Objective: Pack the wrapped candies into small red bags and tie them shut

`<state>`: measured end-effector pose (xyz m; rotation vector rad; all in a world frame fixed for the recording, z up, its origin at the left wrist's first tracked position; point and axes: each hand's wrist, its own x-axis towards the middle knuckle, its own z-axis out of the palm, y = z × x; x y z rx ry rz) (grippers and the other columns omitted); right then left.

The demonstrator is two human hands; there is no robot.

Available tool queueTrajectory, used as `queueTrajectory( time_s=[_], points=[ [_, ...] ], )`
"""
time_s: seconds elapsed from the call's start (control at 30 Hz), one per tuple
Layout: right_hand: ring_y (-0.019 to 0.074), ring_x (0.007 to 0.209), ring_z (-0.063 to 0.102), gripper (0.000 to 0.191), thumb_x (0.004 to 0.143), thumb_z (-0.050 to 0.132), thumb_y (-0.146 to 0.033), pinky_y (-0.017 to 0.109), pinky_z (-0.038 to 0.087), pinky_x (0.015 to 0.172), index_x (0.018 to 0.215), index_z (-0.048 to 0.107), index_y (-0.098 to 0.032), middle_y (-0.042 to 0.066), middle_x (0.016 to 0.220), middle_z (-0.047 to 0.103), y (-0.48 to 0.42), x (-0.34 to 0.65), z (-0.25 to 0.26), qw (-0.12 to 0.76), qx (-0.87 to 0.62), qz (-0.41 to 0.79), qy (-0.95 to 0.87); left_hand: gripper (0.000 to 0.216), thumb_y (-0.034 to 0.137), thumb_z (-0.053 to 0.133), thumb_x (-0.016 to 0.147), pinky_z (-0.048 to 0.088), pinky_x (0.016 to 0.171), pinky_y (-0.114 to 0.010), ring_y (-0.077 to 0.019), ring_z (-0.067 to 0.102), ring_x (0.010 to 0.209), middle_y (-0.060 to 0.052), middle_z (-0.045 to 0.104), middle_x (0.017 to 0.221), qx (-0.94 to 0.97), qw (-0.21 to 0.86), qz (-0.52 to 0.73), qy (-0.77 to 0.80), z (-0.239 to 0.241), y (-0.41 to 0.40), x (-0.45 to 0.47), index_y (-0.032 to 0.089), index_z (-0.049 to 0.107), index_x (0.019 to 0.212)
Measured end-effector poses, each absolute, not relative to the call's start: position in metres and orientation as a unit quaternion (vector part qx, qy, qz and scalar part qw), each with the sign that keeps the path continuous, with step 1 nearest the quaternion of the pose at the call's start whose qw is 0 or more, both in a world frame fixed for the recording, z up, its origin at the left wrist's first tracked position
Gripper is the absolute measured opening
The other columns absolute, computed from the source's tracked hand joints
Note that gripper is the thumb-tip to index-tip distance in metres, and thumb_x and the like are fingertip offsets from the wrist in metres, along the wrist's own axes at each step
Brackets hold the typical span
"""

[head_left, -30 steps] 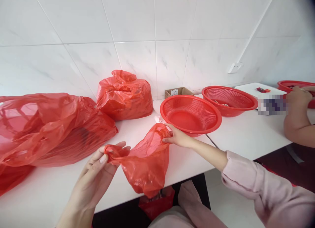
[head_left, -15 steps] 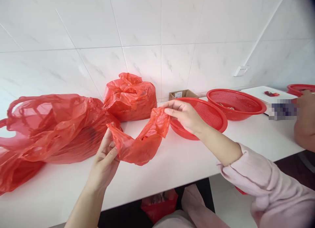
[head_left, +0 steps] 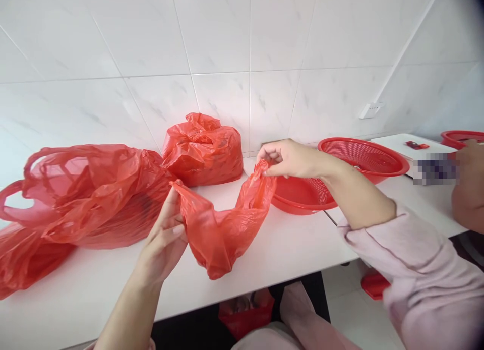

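Observation:
A small red plastic bag (head_left: 227, 229) hangs between my two hands above the white table (head_left: 287, 244), its middle sagging in a U. My left hand (head_left: 164, 239) is closed on the bag's left edge, the fingers partly behind the film. Higher up, my right hand (head_left: 283, 158) pinches the gathered right edge. To the left lies a large, filled red plastic bag (head_left: 113, 198) with loop handles. Another full red bag (head_left: 204, 153) stands against the tiled wall behind. Just beyond the right hand is a red perforated basket (head_left: 302, 193), partly covered by my forearm.
Further right, a second red basket (head_left: 366, 156) holds small items I cannot make out. Beyond it are a white board-like surface (head_left: 408, 138), a third basket (head_left: 461, 135) and another person's arm (head_left: 469, 188). A red bag (head_left: 247, 312) sits below the table edge.
My right hand has moved up and to the right, pulling the bag's edge with it. The bag is stretched wider and hangs lower. The left hand has barely shifted.

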<state>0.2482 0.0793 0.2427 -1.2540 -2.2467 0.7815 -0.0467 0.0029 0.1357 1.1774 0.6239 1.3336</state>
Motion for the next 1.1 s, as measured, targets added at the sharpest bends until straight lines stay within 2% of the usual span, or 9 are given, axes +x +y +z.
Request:
queueTrajectory(
  time_s=[0.23,0.33,0.43,0.53,0.63,0.7,0.83,0.97,1.1],
  points=[
    [0.0099,0.065,0.055,0.004,0.076,0.066,-0.020,0.023,0.036,0.057,0.072,0.066,-0.017,-0.003,0.069,0.060,0.075,0.237,0.282,0.288,-0.386,0.256,-0.838,0.079,0.026,0.069,0.079,0.053,0.083,-0.025,-0.0172,0.057,0.109,0.002,0.051,0.140,0.483,0.597,0.576,0.282,0.151,0.011,-0.038,0.045,0.034,0.146],
    [0.0107,0.071,0.058,0.005,0.075,0.065,-0.014,0.023,0.037,0.060,0.070,0.066,-0.015,-0.003,0.072,0.060,0.073,0.226,0.293,0.290,-0.378,0.216,-0.852,0.080,0.023,0.068,0.079,0.053,0.074,-0.023,-0.0128,0.059,0.090,0.001,0.048,0.143,0.480,0.590,0.564,0.322,0.154,0.019,-0.031,0.047,0.032,0.147],
    [0.0123,0.078,0.060,0.007,0.078,0.061,-0.011,0.024,0.040,0.064,0.076,0.066,-0.015,-0.003,0.077,0.060,0.071,0.216,0.297,0.284,-0.327,0.231,-0.871,0.086,0.024,0.069,0.080,0.046,0.056,-0.020,-0.0076,0.051,0.061,-0.001,0.062,0.114,0.500,0.604,0.515,0.347,0.162,0.025,-0.029,0.047,0.024,0.149],
    [0.0117,0.071,0.060,0.011,0.074,0.063,-0.007,0.022,0.040,0.059,0.079,0.065,-0.016,-0.002,0.074,0.059,0.073,0.204,0.296,0.262,-0.314,0.243,-0.880,0.077,0.027,0.068,0.082,0.047,0.062,-0.023,-0.0129,0.055,0.070,0.000,0.062,0.088,0.550,0.624,0.465,0.304,0.175,0.031,-0.028,0.037,0.032,0.149],
    [0.0107,0.063,0.059,0.020,0.072,0.063,-0.005,0.022,0.042,0.054,0.087,0.064,-0.018,-0.001,0.075,0.061,0.073,0.187,0.291,0.190,-0.292,0.279,-0.895,0.050,0.031,0.068,0.083,0.049,0.074,-0.029,-0.0175,0.059,0.080,0.000,0.057,0.076,0.589,0.650,0.397,0.269,0.189,0.037,-0.022,0.025,0.056,0.131],
    [0.0104,0.061,0.059,0.022,0.071,0.062,-0.006,0.022,0.042,0.051,0.089,0.062,-0.019,0.000,0.078,0.062,0.071,0.173,0.288,0.173,-0.279,0.286,-0.900,0.031,0.033,0.072,0.080,0.048,0.069,-0.029,-0.0161,0.058,0.071,0.000,0.055,0.071,0.614,0.647,0.347,0.290,0.194,0.040,-0.015,0.019,0.066,0.107],
    [0.0132,0.070,0.062,0.024,0.072,0.061,-0.010,0.023,0.047,0.053,0.093,0.059,-0.020,0.001,0.087,0.065,0.068,0.151,0.276,0.198,-0.259,0.293,-0.899,0.021,0.037,0.070,0.083,0.033,0.047,-0.022,-0.0089,0.039,0.051,0.004,0.044,0.057,0.639,0.612,0.317,0.341,0.194,0.043,-0.004,0.017,0.066,0.086],
    [0.0164,0.096,0.063,0.023,0.079,0.062,-0.019,0.027,0.052,0.073,0.102,0.060,-0.022,0.003,0.106,0.065,0.079,0.161,0.251,0.278,-0.237,0.313,-0.877,0.027,0.041,0.061,0.089,0.023,0.043,-0.020,-0.0063,0.024,0.046,0.008,0.028,0.053,0.570,0.635,0.386,0.351,0.187,0.047,-0.007,0.018,0.058,0.076],
    [0.0149,0.078,0.064,0.017,0.082,0.064,-0.029,0.030,0.053,0.068,0.095,0.059,-0.019,0.003,0.088,0.066,0.093,0.184,0.223,0.251,-0.303,0.377,-0.838,0.033,0.044,0.053,0.094,0.028,0.045,-0.020,-0.0075,0.026,0.047,0.006,0.031,0.054,0.570,0.632,0.397,0.345,0.181,0.052,-0.011,0.017,0.059,0.076]
  ],
)
